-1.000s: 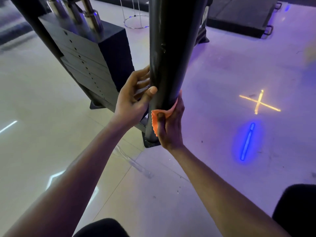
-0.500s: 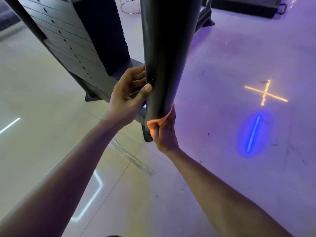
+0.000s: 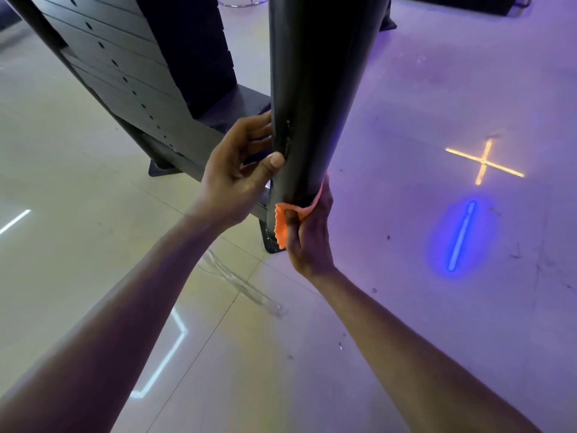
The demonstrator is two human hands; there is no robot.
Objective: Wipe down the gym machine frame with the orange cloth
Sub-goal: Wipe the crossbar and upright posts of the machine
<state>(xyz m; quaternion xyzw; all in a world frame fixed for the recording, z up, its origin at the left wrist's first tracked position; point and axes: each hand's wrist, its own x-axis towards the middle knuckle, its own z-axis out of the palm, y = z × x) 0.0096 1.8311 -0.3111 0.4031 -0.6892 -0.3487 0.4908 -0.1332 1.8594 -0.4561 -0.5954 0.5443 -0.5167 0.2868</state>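
A thick, round black frame post [image 3: 315,98] with a smooth matte surface rises nearly upright from the tiled floor [image 3: 78,214], its long axis vertical. The right hand [image 3: 309,232] wraps an orange cloth [image 3: 282,223], soft with a scalloped edge, around the post's base. The left hand [image 3: 237,170] curls round the post just above, thumb pressed against it. A black weight stack [image 3: 125,67] stands behind.

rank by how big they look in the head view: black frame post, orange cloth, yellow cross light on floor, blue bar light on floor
1. black frame post, nearest the camera
2. yellow cross light and blue bar light, too alike to rank
3. orange cloth, mostly hidden by the right hand
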